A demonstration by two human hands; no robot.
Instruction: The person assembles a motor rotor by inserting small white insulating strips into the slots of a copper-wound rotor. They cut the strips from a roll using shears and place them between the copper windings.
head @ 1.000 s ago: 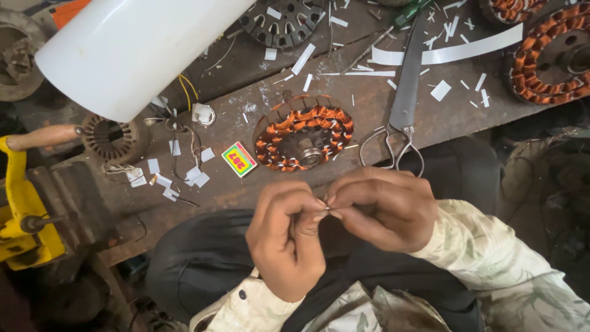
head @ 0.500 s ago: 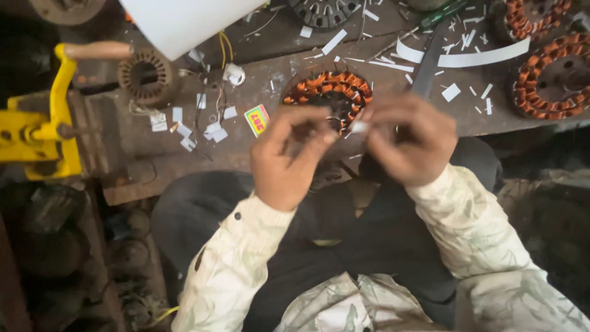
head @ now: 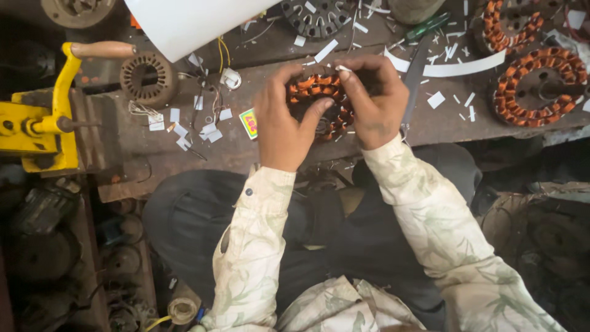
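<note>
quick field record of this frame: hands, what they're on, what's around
left hand: on the near-left side of the copper-wound stator, thumb across it
right hand: on the stator's right side, pinching a small white strip at its top edge
surface: worn bench
left of hands: yellow vise, bare stator core
right of hands: scissors, two more wound stators
scattered: white paper slips

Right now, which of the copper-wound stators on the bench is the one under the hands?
The copper-wound stator at bench centre, with the left hand and right hand on it. The two stators at far right lie untouched.
</note>
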